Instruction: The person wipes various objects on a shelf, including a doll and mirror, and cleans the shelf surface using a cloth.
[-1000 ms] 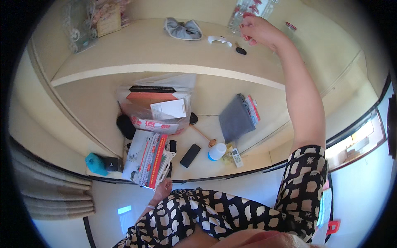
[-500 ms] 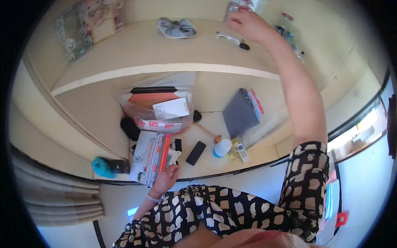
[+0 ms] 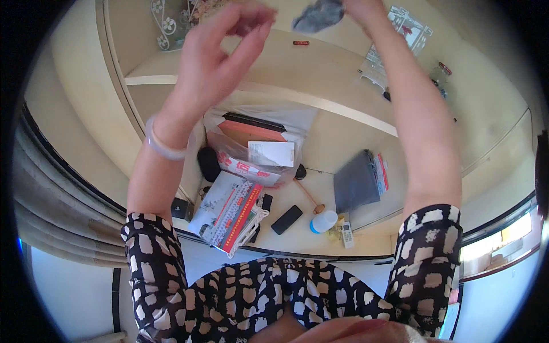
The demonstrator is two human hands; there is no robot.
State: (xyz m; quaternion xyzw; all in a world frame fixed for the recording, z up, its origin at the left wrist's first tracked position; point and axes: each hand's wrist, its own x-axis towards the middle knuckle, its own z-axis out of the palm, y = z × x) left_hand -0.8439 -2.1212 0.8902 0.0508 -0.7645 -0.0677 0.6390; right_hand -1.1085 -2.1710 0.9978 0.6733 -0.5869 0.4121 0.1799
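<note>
Right hand: right hand [image 3: 366, 10], at the top of view, partly cut off; grip closed on one end of the grey cloth, exact finger placement unclear.
Grey cloth: crumpled soft grey cloth [image 3: 318, 16], blurred, hangs left of the right hand, seen against the back of the upper shelf [image 3: 320, 68]; can't tell if it touches anything there.
Left hand: left hand [image 3: 220, 57], raised in front of the upper shelf's left part; grip half open, fingers curled, thumb apart, nothing seen in it. Pale bangle [image 3: 166, 147] on the wrist.
Upper shelf: small red oblong piece [image 3: 301, 43] near the back edge, below the cloth in view; white curved handle-shaped piece [image 3: 374, 79] toward the right end, beside the right forearm; clear glass jar with red lid [image 3: 440, 73] farther right.
Lower shelf, left: clear plastic bag with red print [image 3: 246, 166] toward the back edge; white booklet with red band [image 3: 226, 208] at the front edge.
Lower shelf, front middle: black rectangular phone [image 3: 286, 219]; white bottle with blue end [image 3: 324, 222]; white remote [image 3: 347, 234] nearer the right corner.
Lower shelf, right: dark grey flat folder [image 3: 357, 183], leaning upright.
</note>
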